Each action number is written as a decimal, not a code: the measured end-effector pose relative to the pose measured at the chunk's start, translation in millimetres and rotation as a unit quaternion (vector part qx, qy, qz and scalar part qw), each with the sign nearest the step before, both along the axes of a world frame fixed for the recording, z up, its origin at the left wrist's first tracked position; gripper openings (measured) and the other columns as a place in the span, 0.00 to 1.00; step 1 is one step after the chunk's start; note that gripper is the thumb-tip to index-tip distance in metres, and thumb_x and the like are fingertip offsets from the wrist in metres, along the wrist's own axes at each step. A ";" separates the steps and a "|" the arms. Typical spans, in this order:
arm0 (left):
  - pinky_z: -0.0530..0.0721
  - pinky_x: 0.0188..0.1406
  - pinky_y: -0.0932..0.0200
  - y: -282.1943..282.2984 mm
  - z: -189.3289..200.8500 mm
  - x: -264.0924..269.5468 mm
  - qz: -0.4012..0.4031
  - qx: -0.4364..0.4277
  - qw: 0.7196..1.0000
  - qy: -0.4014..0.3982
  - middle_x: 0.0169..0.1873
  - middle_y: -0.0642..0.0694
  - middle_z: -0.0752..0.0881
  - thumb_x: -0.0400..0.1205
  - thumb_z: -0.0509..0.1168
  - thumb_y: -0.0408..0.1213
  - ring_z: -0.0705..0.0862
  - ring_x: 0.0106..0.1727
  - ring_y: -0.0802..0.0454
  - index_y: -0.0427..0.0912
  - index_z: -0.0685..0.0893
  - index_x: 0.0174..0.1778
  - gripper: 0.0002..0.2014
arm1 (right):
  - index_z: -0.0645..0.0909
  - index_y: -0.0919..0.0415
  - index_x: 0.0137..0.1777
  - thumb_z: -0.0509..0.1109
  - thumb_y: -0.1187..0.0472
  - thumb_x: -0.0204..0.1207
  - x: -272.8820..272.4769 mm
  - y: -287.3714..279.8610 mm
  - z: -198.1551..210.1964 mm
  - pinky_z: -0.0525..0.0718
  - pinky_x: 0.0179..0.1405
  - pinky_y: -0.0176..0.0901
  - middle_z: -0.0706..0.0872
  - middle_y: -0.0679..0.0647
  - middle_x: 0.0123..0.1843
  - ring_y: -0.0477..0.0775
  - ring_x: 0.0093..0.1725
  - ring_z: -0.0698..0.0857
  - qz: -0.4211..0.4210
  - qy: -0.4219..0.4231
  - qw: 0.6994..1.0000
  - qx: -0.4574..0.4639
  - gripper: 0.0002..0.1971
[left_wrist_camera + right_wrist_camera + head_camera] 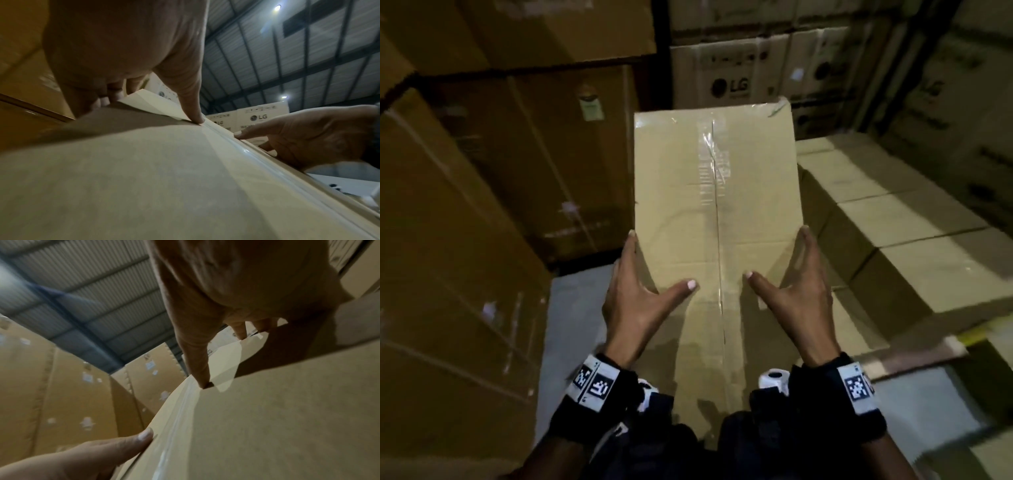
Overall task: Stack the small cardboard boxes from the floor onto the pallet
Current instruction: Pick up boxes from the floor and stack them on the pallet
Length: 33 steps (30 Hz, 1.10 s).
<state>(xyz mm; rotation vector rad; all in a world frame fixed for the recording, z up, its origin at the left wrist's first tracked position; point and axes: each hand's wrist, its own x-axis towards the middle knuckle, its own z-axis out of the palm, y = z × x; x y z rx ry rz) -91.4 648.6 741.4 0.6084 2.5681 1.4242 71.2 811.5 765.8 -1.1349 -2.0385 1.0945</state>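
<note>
A long pale cardboard box (715, 205) with clear tape down its middle seam is carried lengthwise in front of me, clamped between both hands. My left hand (654, 263) presses straight fingers along the box's left side, thumb laid on top. On the right side, my right hand (777, 251) mirrors it. The left wrist view shows the left hand (123, 56) at the box (144, 178) edge and the right hand (308, 134) across the seam. The right wrist view shows the right hand (236, 280), the box (267, 418) and the left hand (92, 456).
A low stack of similar pale boxes (893, 222) lies to the right. Tall brown cartons (448, 240) wall the left side. LG-printed cartons (729, 85) stand at the back. Grey floor (571, 308) shows below the left hand.
</note>
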 end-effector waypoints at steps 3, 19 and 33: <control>0.71 0.80 0.40 26.5 -0.9 -15.8 -0.059 0.001 0.998 0.001 0.86 0.53 0.65 0.61 0.84 0.63 0.66 0.84 0.47 0.65 0.52 0.88 0.63 | 0.51 0.43 0.89 0.85 0.46 0.68 -1.6 6.6 -3.2 0.70 0.80 0.70 0.65 0.54 0.85 0.62 0.83 0.66 -0.068 -0.007 0.998 -0.011 0.56; 0.70 0.77 0.40 204.9 -7.3 -63.7 -0.191 0.033 0.980 -0.043 0.86 0.51 0.64 0.62 0.85 0.61 0.66 0.83 0.45 0.69 0.52 0.87 0.62 | 0.55 0.46 0.88 0.85 0.48 0.68 -22.5 132.7 -5.7 0.69 0.81 0.69 0.67 0.54 0.85 0.63 0.82 0.69 -0.213 0.003 0.977 0.020 0.54; 0.74 0.77 0.40 377.1 -12.5 -121.1 -0.407 -0.046 0.912 -0.009 0.87 0.48 0.62 0.64 0.84 0.60 0.67 0.83 0.42 0.65 0.50 0.89 0.63 | 0.57 0.47 0.88 0.83 0.44 0.69 -56.2 209.5 -26.8 0.71 0.79 0.61 0.69 0.58 0.83 0.64 0.80 0.69 -0.424 0.028 0.905 0.018 0.51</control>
